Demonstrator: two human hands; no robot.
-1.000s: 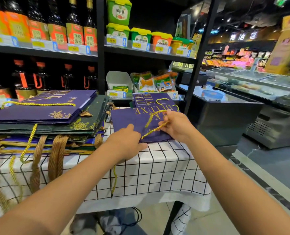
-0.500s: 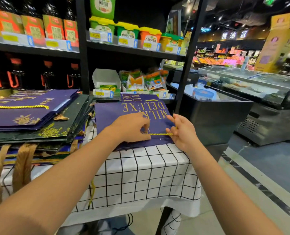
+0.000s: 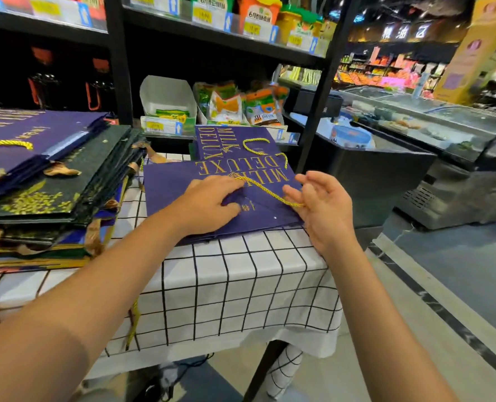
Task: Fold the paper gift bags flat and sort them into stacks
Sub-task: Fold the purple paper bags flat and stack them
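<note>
A purple gift bag point(image 3: 171, 187) printed MILK DELUXE lies flat on the checked tablecloth point(image 3: 241, 285). My left hand point(image 3: 209, 204) presses palm down on its middle. The bag's gold cord handle point(image 3: 267, 190) runs diagonally from my left fingertips to the thumb crook of my right hand point(image 3: 322, 207), whose fingers are spread and straight at the bag's right edge. A second purple bag point(image 3: 220, 140) with a looped gold handle lies behind it. On the left sits a tall stack of flat bags, a purple one point(image 3: 52, 134) over dark green ones point(image 3: 66, 192).
Black store shelving point(image 3: 119, 68) with bottles, tubs and snack packs point(image 3: 229, 105) stands right behind the table. A slanted black shelf post point(image 3: 322, 105) rises at the table's right corner. A dark freezer case point(image 3: 386, 169) and a tiled aisle are on the right.
The cord has swung from level to a diagonal across the bag. My right hand's fingers have spread out from their pinch. My left hand has slid further onto the bag.
</note>
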